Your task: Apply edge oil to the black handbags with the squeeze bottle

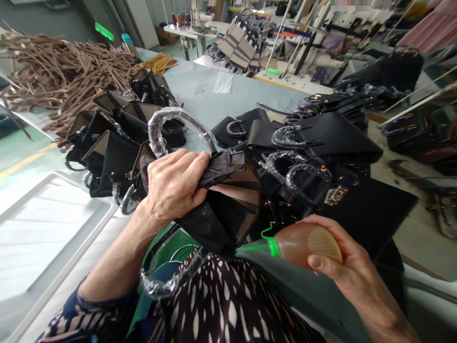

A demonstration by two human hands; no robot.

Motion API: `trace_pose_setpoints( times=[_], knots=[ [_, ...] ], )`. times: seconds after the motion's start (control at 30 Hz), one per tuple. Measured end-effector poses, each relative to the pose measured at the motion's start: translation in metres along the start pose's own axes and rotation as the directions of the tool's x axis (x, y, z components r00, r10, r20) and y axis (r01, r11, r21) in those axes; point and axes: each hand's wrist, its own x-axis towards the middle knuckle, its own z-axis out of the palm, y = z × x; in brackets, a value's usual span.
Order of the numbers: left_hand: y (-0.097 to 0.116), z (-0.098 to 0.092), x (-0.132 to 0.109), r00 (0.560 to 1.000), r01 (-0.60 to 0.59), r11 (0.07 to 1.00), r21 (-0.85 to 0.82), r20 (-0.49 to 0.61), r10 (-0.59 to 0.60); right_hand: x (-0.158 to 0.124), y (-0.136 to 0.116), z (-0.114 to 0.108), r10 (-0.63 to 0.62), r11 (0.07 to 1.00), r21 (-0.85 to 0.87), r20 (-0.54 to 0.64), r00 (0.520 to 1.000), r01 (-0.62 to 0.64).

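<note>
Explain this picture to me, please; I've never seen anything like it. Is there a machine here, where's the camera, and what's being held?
No robot is doing the handling: these are a person's own bare hands. The single picture comes from a camera worn on that person's head, looking forward and down.

The left hand grips the dark fabric of a black bag with plastic-wrapped handles. The right hand holds a squeeze bottle of brownish liquid, its green nozzle pointing at the bag; whether they touch is hard to tell.

Beyond, on the pale blue table, lie more bags and, far left, a heap of brown strips.
</note>
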Motion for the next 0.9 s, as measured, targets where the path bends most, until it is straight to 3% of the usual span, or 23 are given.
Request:
trace_pose_setpoints(
  times=[0.3,0.53,0.77,0.9],
  knots=[
    [0.003,0.0,0.003,1.0,0.029,0.996,0.085,-0.008,-0.029,-0.008,-0.007,0.001,-0.005,1.0,-0.03,-0.003,1.0,0.005],
    [0.002,0.006,0.003,0.994,0.093,0.988,0.121,-0.065,-0.085,-0.018,-0.015,0.001,-0.113,0.988,-0.113,-0.068,0.991,0.105],
    [-0.002,0.012,-0.001,0.984,0.17,0.984,0.061,-0.062,-0.166,-0.036,-0.013,0.001,-0.206,0.946,-0.283,-0.155,0.966,0.157],
    [-0.003,0.01,-0.005,0.978,0.19,0.981,0.039,-0.096,-0.186,-0.037,-0.013,-0.002,-0.193,0.946,-0.294,-0.16,0.968,0.14]
  ],
)
